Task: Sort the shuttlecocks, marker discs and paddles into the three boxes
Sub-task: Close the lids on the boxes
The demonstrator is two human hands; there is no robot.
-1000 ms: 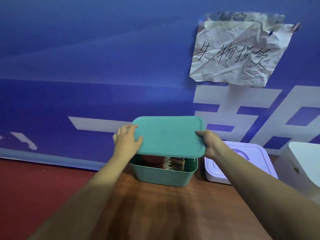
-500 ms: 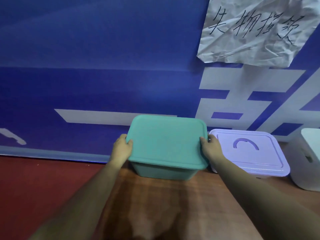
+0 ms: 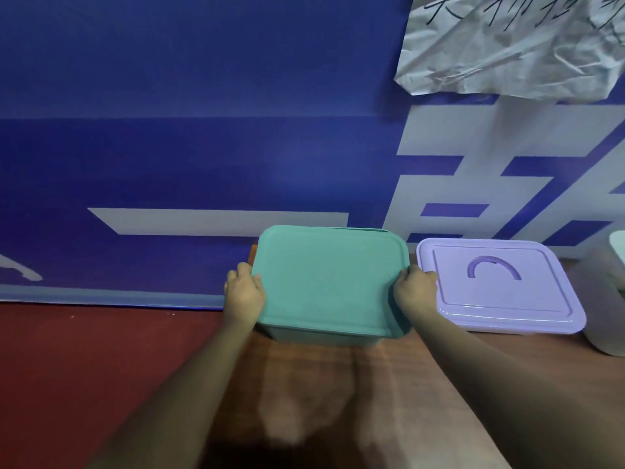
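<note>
Grip from both sides looks meant to seat the lid [image 3: 329, 282] squarely: the left hand [image 3: 245, 292] curls round its left edge, the right hand [image 3: 414, 292] clamps its right edge. The lid is matte teal with rounded corners and covers the green box [image 3: 321, 337], contents hidden, at the back of the surface [image 3: 321, 401]. Just right stands a closed purple box [image 3: 500, 292], then a white box [image 3: 605, 316].

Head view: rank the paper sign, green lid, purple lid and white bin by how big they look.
1. paper sign, largest, though cut off by the frame.
2. green lid and purple lid: too alike to rank.
3. white bin, smallest, only partly in view.
</note>
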